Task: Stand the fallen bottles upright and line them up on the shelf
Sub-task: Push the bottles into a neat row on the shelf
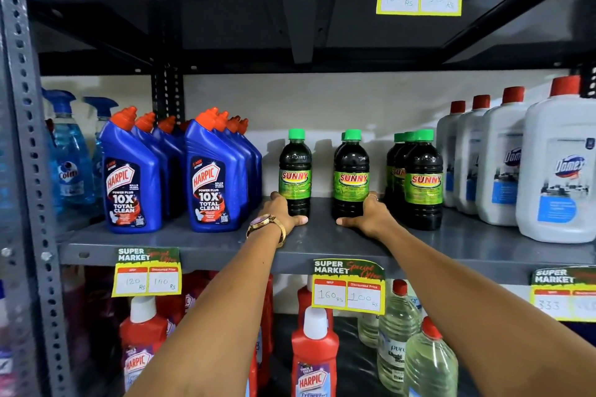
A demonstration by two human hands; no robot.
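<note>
Standing up tall now, all the dark green-capped bottles I can see sit on the middle shelf [322,245] – none is lying down in the head view, the only view there is

The left hand [283,213] is cupped around the bottom of the left bottle [295,171], fingers behind it and thumb flat on the shelf in front. The right hand [367,214] holds the bottom of the middle bottle [351,174] the same way. Both hands look closed on their bottles, pressing from the outer sides.

More green-capped bottles stand in a group [416,177] just to the right, one behind another. Blue toilet cleaner bottles [213,177] stand to the left, and big white bottles [561,171] stand far right.

I think the standing-up part is done. What is left is the lining up – the left bottle stands alone with a gap beside it, and the three bunches are not spaced into one neat row yet. Sliding the two held bottles closer together looks like the next small job
</note>
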